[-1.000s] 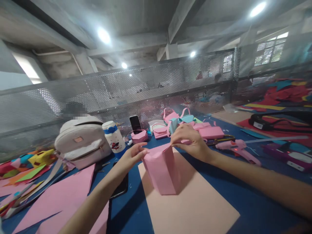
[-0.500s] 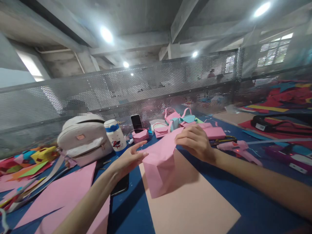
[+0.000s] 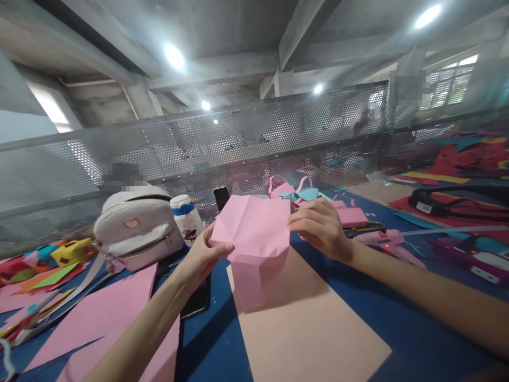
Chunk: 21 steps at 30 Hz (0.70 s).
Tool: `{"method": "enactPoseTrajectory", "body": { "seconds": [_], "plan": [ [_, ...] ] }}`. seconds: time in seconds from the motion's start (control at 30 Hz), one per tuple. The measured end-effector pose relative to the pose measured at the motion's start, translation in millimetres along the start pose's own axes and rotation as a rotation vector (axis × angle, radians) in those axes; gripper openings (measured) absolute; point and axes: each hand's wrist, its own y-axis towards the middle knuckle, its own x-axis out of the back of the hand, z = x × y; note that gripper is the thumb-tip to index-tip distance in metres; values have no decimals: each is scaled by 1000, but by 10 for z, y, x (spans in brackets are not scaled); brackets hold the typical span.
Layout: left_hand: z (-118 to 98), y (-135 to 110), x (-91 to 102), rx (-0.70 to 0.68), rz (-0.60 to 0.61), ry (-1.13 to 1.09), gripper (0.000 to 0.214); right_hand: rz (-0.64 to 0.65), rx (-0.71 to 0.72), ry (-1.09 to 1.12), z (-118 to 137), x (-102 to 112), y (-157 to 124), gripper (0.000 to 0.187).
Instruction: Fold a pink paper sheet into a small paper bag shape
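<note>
Between both hands is a folded pink paper bag (image 3: pixel 258 228), its creased upper panel tilted toward me and its body hanging below. My left hand (image 3: pixel 204 250) pinches the left edge, thumb on top and the other fingers mostly behind the paper. My right hand (image 3: pixel 318 228) grips the right edge with curled fingers. Beneath the bag, a peach paper sheet (image 3: pixel 318 334) lies on the blue table (image 3: pixel 214 350). Whether the bag's bottom touches the sheet I cannot tell.
Pink sheets (image 3: pixel 99 318) and a dark phone (image 3: pixel 196 300) lie to the left. Behind them stand a white backpack (image 3: pixel 135 228) and a bottle (image 3: pixel 186 217). On the right rests a pink glue gun (image 3: pixel 392 244), near small finished pink paper bags (image 3: pixel 352 216). A perforated metal screen (image 3: pixel 238 143) borders the back.
The bag's top panel has opened out and turned toward me, showing more of its surface. My left hand has closed on its left edge; my right hand has barely moved.
</note>
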Motion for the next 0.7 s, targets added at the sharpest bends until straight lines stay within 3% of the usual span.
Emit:
{"method": "enactPoseTrajectory", "body": {
  "seconds": [0.17, 0.3, 0.47, 0.7],
  "plan": [
    [66, -16, 103, 159, 208, -52, 55, 9, 16, -11, -9, 15, -16, 19],
    [106, -88, 202, 201, 349, -18, 71, 12, 53, -45, -27, -10, -37, 21],
    [143, -197, 160, 211, 349, 204, 66, 27, 78, -84, -33, -29, -50, 22],
    [170, -209, 50, 161, 336, 169, 54, 7, 81, -107, -17, -14, -3, 19]
  ]
}}
